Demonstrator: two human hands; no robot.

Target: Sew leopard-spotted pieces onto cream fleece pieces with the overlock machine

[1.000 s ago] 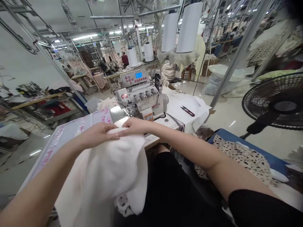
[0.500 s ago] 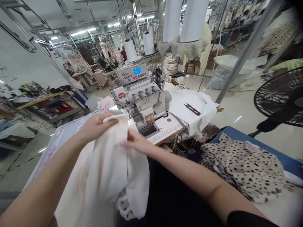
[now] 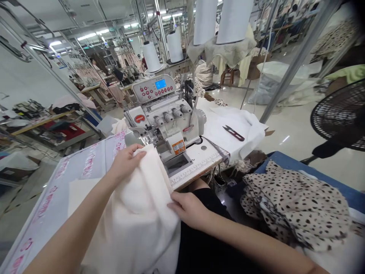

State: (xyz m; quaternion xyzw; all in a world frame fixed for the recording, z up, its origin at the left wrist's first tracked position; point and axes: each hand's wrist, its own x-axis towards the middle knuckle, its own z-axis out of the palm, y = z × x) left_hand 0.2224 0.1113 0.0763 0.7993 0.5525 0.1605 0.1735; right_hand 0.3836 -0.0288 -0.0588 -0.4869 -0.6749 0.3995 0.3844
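A cream-white piece of fabric (image 3: 137, 213) hangs from both my hands in front of an overlock sewing machine (image 3: 168, 118). My left hand (image 3: 128, 161) pinches its top edge just before the presser foot area. Lower and to the right, my right hand (image 3: 186, 209) grips the same edge between thumb and fingers, so the edge runs taut between them. The fabric drapes down over the table's front and my lap. Whether its edge touches the machine's needle area is hidden behind the cloth.
Thread snips (image 3: 234, 133) lie on white cloth (image 3: 248, 123) right of the machine. Spotted fabric (image 3: 296, 201) is heaped on a blue surface at right, near a black fan (image 3: 339, 118). Thread cones (image 3: 151, 57) stand behind the machine. A patterned plastic cover (image 3: 76, 163) spreads over the table at left.
My right hand has slid down and right along the fabric edge, away from my left hand, stretching the edge out. The spotted patch on the hanging cloth has gone out of sight.
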